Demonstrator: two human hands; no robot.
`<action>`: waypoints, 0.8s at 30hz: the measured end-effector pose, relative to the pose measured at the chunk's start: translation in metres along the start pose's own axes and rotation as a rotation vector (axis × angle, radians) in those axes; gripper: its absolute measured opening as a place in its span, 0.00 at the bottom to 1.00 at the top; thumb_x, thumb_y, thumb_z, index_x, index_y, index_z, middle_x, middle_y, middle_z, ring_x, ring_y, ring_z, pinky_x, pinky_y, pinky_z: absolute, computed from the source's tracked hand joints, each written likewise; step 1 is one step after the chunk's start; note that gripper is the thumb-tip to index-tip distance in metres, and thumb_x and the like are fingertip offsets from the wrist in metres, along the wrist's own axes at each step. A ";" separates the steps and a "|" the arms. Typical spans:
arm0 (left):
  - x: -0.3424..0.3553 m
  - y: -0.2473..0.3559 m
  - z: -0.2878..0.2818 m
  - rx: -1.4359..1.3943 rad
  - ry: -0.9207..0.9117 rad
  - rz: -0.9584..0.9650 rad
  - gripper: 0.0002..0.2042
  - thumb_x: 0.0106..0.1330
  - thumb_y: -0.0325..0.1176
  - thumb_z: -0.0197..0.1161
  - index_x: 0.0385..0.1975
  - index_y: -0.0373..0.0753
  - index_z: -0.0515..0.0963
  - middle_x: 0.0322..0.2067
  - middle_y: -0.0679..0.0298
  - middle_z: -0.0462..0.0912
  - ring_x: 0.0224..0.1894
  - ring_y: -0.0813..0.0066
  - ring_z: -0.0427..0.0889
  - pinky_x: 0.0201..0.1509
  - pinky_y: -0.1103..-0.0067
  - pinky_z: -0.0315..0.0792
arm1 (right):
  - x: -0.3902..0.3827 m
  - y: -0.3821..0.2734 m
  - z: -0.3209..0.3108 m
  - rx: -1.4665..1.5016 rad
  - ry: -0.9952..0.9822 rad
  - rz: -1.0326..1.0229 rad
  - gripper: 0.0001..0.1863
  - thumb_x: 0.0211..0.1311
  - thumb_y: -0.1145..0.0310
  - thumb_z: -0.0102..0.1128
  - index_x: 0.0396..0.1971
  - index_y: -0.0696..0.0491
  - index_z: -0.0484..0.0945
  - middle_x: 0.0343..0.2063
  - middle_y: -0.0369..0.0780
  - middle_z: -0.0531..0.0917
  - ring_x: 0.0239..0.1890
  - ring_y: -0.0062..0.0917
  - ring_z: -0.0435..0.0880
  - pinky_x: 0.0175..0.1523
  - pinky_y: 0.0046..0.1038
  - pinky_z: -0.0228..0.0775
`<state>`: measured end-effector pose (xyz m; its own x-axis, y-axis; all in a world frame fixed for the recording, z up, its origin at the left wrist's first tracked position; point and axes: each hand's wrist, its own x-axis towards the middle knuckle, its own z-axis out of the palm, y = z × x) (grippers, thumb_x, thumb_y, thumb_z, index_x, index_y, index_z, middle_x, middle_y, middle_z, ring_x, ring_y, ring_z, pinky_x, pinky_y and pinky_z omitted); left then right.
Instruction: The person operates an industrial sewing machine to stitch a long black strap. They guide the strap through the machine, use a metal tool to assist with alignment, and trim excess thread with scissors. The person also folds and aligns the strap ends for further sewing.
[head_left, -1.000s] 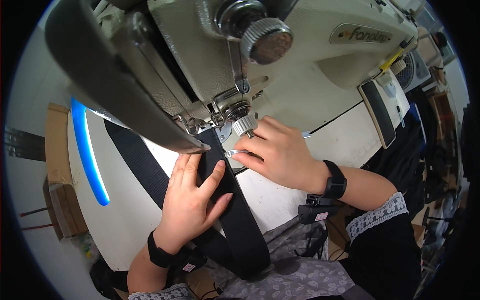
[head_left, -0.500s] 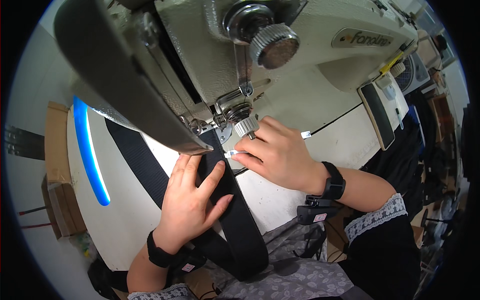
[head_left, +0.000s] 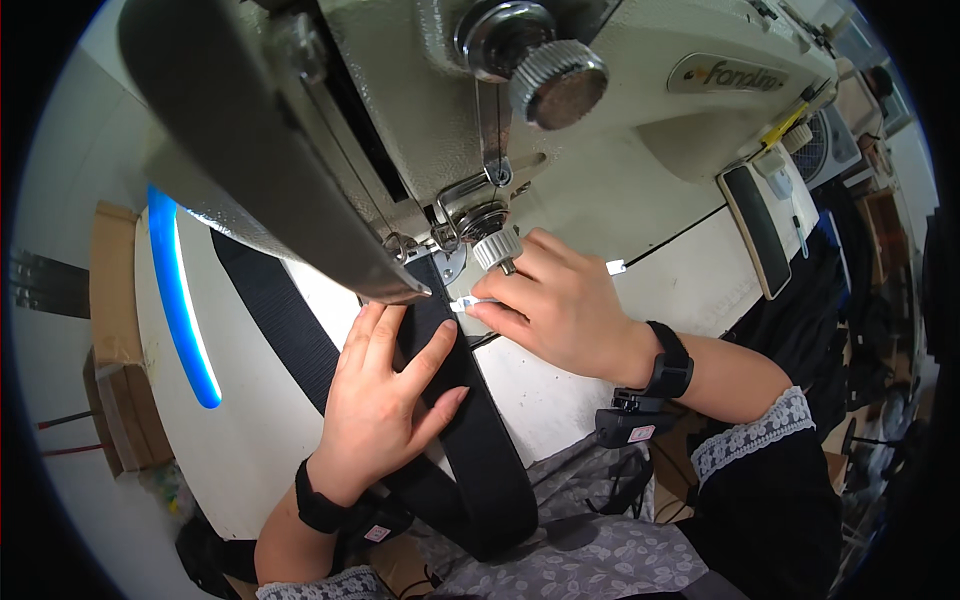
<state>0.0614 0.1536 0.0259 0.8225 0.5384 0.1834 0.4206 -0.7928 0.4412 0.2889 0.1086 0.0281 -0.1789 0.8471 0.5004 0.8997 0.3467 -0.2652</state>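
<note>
A wide black webbing strap (head_left: 485,450) runs up under the needle area of a sewing machine (head_left: 600,170) and loops down toward my lap. On its upper part lies my left hand (head_left: 375,400), fingers spread and flat, fingertips close to the presser area. From the other side, my right hand (head_left: 570,315) pinches a small white label (head_left: 463,303) between thumb and forefinger, at the strap's right edge. The machine's dark curved lever (head_left: 270,160) hides the needle and some of the strap.
A glowing blue-edged strip (head_left: 180,300) borders the white table (head_left: 540,400) at left. At right lie a phone (head_left: 755,230) and a pen (head_left: 799,237), with dark fabric beyond. A small white piece (head_left: 615,267) shows behind my right hand. Cardboard boxes (head_left: 130,400) stand far left.
The view has shifted slightly, so the machine appears a little farther right. Both hands keep nearly the same places, left on the strap, right still pinching the label.
</note>
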 end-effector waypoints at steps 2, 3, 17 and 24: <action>-0.003 0.001 -0.002 0.012 -0.001 -0.010 0.29 0.54 0.40 0.72 0.58 0.45 0.75 0.67 0.42 0.60 0.68 0.38 0.60 0.68 0.56 0.59 | 0.004 0.001 0.004 0.017 0.024 -0.003 0.07 0.50 0.65 0.70 0.26 0.48 0.80 0.27 0.31 0.76 0.32 0.24 0.76 0.29 0.26 0.71; -0.005 0.002 -0.004 0.018 -0.001 -0.015 0.29 0.54 0.40 0.72 0.58 0.45 0.75 0.67 0.42 0.60 0.68 0.38 0.60 0.68 0.56 0.60 | 0.006 0.002 0.007 0.038 0.025 -0.003 0.07 0.50 0.64 0.71 0.27 0.49 0.81 0.27 0.32 0.77 0.31 0.25 0.76 0.29 0.27 0.71; -0.002 0.001 -0.003 0.010 0.006 -0.003 0.29 0.54 0.40 0.72 0.58 0.45 0.76 0.67 0.40 0.60 0.68 0.38 0.61 0.68 0.56 0.60 | 0.011 0.005 0.011 0.052 0.029 0.016 0.08 0.51 0.64 0.70 0.27 0.49 0.80 0.28 0.32 0.77 0.33 0.25 0.77 0.31 0.28 0.72; -0.004 0.001 -0.004 0.016 0.003 -0.006 0.29 0.54 0.41 0.72 0.58 0.45 0.76 0.66 0.41 0.61 0.68 0.38 0.61 0.68 0.56 0.60 | 0.010 0.003 0.010 0.093 -0.003 0.046 0.08 0.51 0.65 0.71 0.28 0.51 0.83 0.29 0.35 0.80 0.33 0.30 0.78 0.32 0.31 0.72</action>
<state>0.0569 0.1520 0.0288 0.8189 0.5441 0.1829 0.4317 -0.7938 0.4285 0.2854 0.1219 0.0242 -0.1398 0.8639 0.4838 0.8660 0.3436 -0.3633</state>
